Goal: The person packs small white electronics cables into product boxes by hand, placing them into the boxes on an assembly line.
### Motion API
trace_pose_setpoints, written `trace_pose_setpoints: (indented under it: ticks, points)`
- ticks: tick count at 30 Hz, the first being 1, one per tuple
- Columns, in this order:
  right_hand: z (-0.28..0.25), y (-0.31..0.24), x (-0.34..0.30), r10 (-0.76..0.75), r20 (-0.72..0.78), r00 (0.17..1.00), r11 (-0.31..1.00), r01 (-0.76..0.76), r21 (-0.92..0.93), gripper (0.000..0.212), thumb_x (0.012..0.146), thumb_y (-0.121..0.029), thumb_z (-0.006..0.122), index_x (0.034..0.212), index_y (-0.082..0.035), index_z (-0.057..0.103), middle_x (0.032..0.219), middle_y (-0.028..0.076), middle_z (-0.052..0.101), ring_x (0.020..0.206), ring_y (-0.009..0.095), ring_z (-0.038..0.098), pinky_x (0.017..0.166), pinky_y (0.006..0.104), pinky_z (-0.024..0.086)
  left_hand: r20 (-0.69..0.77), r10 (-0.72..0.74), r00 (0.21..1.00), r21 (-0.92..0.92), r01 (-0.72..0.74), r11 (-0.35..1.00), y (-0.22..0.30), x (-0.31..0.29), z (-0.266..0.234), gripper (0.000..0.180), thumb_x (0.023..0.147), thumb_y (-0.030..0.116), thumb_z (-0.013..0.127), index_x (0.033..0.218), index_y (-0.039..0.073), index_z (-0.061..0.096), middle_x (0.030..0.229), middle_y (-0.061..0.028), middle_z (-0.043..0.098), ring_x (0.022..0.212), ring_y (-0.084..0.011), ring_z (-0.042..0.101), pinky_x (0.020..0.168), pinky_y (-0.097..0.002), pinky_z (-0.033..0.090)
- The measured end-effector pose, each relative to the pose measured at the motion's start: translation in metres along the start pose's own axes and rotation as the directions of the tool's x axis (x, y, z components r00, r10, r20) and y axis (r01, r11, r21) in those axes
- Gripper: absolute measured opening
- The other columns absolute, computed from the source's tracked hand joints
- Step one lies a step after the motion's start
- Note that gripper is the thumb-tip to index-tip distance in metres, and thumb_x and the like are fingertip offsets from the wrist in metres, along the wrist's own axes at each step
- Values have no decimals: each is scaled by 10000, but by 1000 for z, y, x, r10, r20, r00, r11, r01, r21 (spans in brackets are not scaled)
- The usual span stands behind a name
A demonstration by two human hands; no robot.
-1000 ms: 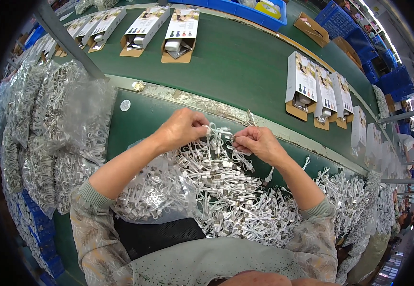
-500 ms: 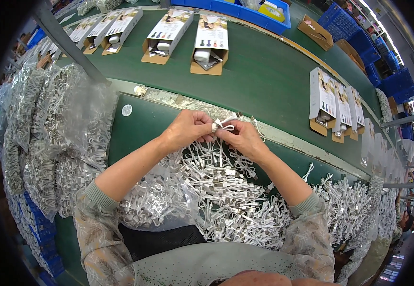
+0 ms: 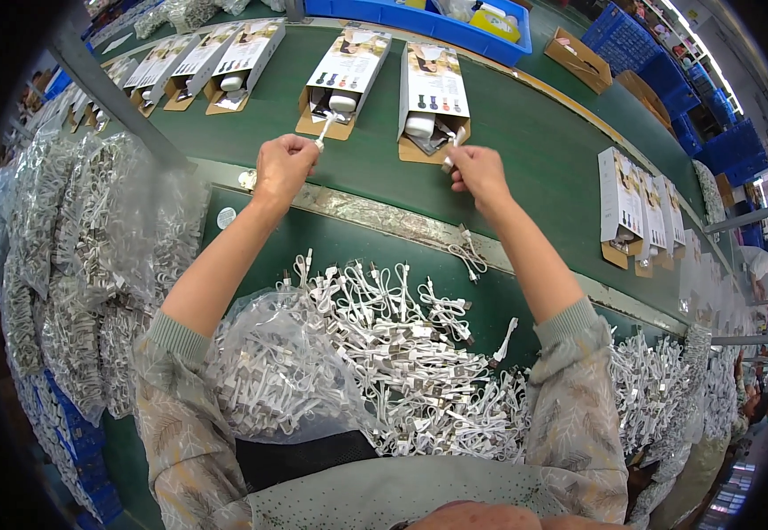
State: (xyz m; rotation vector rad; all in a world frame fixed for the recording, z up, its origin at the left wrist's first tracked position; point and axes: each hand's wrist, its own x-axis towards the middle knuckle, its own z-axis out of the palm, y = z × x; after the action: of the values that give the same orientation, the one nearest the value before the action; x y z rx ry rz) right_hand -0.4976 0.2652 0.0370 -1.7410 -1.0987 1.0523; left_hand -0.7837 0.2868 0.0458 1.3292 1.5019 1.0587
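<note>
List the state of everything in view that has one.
Left hand, closed on a white cable
Right hand, closed on another cable
Box by left hand, near end open, contents showing
Box by right hand, near end open, contents showing
Cable pile, heaped, cables looped
Clear bag, filled; mouth unclear
Blue bin, open-topped, things inside

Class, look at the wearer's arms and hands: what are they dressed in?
The sleeves are grey-beige, printed with pale and mustard leaves, and end in ribbed grey-green cuffs. Neither the left hand nor the right hand wears a glove; no watch or bracelet shows.
</note>
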Motion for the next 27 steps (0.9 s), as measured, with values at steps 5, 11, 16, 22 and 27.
trace_pose_setpoints:
  ticks: [5,11,16,22,27]
  points:
    - [-13,10,65,-454,-115,883,621,221,-752,262,802,-258,617,763,-13,700,763,229,652,734,374,647,692,434,522,-43,21,999,135,-15,991,-14,44,49,187,771,183,637,758,-2,663,635,-42,640,561,-109,602,587,-263,485]
    - [-34,27,104,-542,-122,832,415,139,-899,259,823,-208,555,739,-4,692,741,215,658,722,366,663,683,452,534,-69,75,995,277,-53,959,-18,76,105,229,752,246,630,791,30,695,704,-99,678,681,-222,662,704,-333,511]
    - [-60,29,111,-413,-158,897,387,15,-922,360,945,-186,391,866,8,683,861,189,678,828,334,669,736,420,535,-49,43,998,338,-24,941,-8,83,146,219,737,237,625,813,51,710,814,-165,681,821,-317,657,787,-378,505]
    - [-104,81,108,-536,-88,839,425,179,-887,233,855,-164,515,844,31,642,829,246,648,799,406,631,737,483,501,-52,72,996,115,-66,991,-46,99,217,256,796,162,639,944,-45,667,798,-101,679,708,-160,652,726,-312,520]
    - [-175,168,31,-415,163,895,549,389,-740,244,830,-220,606,861,19,645,811,179,659,731,335,630,677,406,491,435,283,855,179,-390,903,-62,-7,297,239,791,146,616,966,-11,659,869,-168,678,840,-281,656,784,-355,499]
